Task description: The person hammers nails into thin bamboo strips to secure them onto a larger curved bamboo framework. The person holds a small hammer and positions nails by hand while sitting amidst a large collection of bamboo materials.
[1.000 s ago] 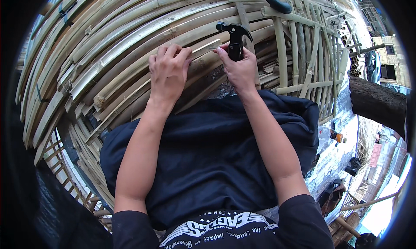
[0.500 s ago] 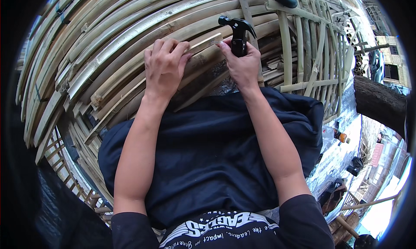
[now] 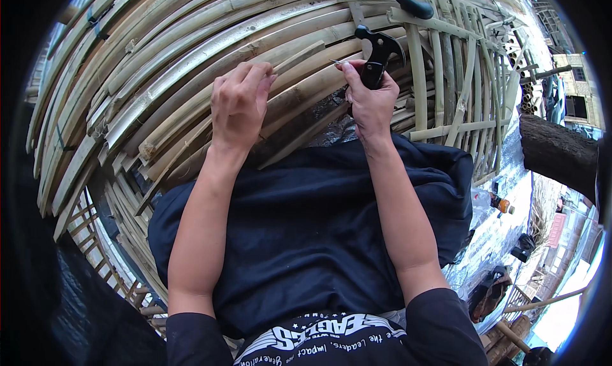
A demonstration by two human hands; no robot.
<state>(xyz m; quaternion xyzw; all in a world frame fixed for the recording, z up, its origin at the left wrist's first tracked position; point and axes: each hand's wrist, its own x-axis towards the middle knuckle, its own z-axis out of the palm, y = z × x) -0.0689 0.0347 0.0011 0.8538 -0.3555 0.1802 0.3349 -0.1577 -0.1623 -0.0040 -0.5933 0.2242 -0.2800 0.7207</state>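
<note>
My left hand (image 3: 239, 105) is closed around a thin split-bamboo strip (image 3: 298, 57), whose upper end sticks out to the right past my fingers. My right hand (image 3: 373, 105) holds a black claw hammer (image 3: 376, 47) with the head up, most of its handle hidden by the palm. Between that hand's thumb and forefinger a small nail (image 3: 336, 61) points toward the strip, apart from it. Dark cloth (image 3: 306, 219) lies below both hands.
Long bamboo slats (image 3: 191, 54) are stacked across the far side. A bamboo lattice (image 3: 452, 79) stands to the right, with a dark curved handle (image 3: 408, 1) above it. Farther right are a thick log (image 3: 558, 152) and a bottle with an orange part (image 3: 503, 205).
My right hand has moved right and slightly down, drawing the nail away from the strip's end. The hammer has turned in my grip. The strip has tilted slightly in my left hand.
</note>
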